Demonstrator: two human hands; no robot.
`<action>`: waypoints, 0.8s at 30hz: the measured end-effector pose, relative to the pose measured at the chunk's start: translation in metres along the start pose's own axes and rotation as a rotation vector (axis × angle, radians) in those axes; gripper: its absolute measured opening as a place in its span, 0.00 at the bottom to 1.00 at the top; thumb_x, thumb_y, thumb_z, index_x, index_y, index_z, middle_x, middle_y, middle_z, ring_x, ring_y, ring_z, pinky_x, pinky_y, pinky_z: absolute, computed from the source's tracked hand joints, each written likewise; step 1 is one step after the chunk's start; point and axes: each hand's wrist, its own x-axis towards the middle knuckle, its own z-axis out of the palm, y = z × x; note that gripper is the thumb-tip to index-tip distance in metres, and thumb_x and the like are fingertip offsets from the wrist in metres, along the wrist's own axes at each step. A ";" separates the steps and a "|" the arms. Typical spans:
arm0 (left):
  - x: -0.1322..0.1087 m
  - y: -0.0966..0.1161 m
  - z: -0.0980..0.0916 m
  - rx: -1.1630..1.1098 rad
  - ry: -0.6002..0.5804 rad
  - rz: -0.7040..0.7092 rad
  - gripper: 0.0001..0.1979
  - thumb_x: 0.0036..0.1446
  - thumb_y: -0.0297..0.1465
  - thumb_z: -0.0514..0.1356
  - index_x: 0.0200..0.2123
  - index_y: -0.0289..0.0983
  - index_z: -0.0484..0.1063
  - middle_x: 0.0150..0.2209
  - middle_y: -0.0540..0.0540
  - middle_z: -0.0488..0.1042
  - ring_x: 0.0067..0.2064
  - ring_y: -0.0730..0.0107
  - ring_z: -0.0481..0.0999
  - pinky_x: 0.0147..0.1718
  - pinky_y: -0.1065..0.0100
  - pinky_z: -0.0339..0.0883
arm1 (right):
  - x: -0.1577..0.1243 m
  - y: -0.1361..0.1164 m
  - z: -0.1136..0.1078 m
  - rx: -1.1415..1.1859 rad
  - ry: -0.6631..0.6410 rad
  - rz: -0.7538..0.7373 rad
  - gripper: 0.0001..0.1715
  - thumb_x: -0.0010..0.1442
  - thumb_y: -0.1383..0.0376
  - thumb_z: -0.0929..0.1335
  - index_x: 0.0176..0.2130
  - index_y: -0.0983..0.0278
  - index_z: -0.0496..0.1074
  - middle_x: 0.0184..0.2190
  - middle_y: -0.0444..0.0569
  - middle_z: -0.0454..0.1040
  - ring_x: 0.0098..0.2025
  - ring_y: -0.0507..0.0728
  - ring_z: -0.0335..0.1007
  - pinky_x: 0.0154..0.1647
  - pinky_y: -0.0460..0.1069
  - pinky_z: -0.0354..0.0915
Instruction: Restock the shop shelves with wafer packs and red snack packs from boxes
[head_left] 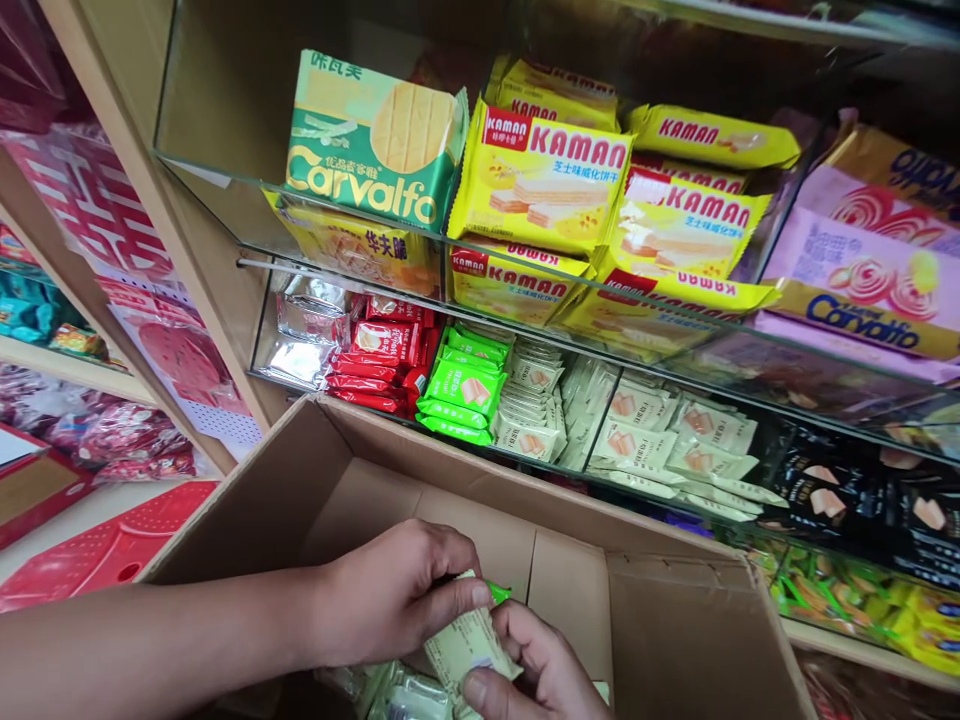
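Note:
My left hand (390,595) reaches from the left into an open cardboard box (675,620) and is closed round a stack of small cream wafer packets (469,645), with a green packet (499,592) at the top. My right hand (536,670) comes up from the bottom edge and pinches the same stack from below. More small packets (397,695) lie in the bottom of the box under both hands.
Behind the box stand glass shelf compartments with red (379,365), green (461,385) and cream wafer packets (645,430). Above are a green Carvalfo pack (371,140), yellow Kaman packs (547,175) and pink packs (862,260). A red perforated tray (105,550) lies at the left.

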 end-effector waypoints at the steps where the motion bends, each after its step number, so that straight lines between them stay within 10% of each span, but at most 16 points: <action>1: 0.000 0.000 -0.001 0.028 0.024 -0.009 0.16 0.59 0.37 0.45 0.24 0.35 0.62 0.22 0.53 0.61 0.25 0.78 0.60 0.26 0.76 0.55 | -0.001 -0.002 0.001 0.046 0.007 -0.002 0.24 0.45 0.49 0.69 0.32 0.64 0.62 0.27 0.44 0.66 0.25 0.50 0.61 0.26 0.44 0.60; 16: 0.001 -0.001 0.006 -0.032 0.272 -0.084 0.15 0.60 0.39 0.42 0.23 0.38 0.50 0.18 0.57 0.51 0.20 0.80 0.50 0.17 0.77 0.47 | -0.002 -0.015 -0.001 0.278 0.210 -0.162 0.21 0.46 0.54 0.71 0.31 0.65 0.62 0.22 0.42 0.69 0.18 0.50 0.65 0.20 0.45 0.60; 24: 0.004 0.006 0.003 -0.415 0.228 -0.216 0.17 0.58 0.44 0.44 0.25 0.37 0.54 0.18 0.57 0.57 0.17 0.82 0.59 0.13 0.80 0.55 | -0.008 -0.030 -0.016 0.093 0.339 -0.270 0.13 0.53 0.57 0.67 0.30 0.65 0.66 0.24 0.43 0.69 0.20 0.48 0.63 0.22 0.44 0.61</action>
